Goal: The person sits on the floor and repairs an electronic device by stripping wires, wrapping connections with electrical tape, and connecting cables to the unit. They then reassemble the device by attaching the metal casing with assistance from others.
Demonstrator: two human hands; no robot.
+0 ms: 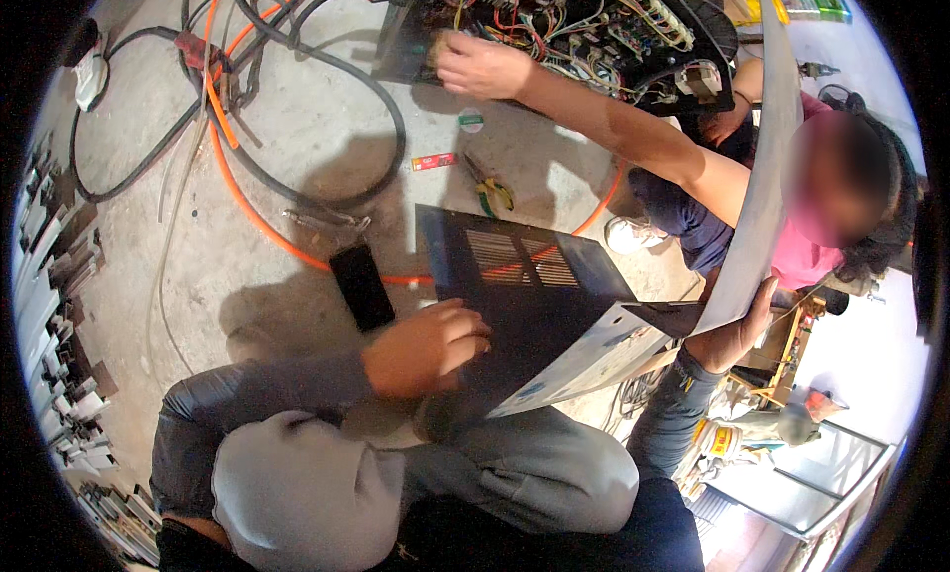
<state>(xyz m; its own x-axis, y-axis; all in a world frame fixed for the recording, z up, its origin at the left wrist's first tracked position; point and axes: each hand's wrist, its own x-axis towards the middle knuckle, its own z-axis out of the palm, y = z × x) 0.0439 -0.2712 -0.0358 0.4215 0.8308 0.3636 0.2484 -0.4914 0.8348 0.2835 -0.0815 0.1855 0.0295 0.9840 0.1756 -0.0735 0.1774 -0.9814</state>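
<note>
A bent sheet-metal cover stands tilted before my knees, with a dark panel that has two slotted vents and a long pale panel rising at the right. My left hand is curled over the dark panel's left edge, its fingers against the face. At the lower end of the pale panel, my right hand grips the metal edge; part of its grasp is hidden. Beyond the cover, another person's hand reaches to an opened machine with circuit boards and many wires.
A black phone lies on the concrete floor left of the cover. Pliers and a small red packet lie farther off. Orange cable and black cable loop across the floor. Metal profiles are stacked at the far left.
</note>
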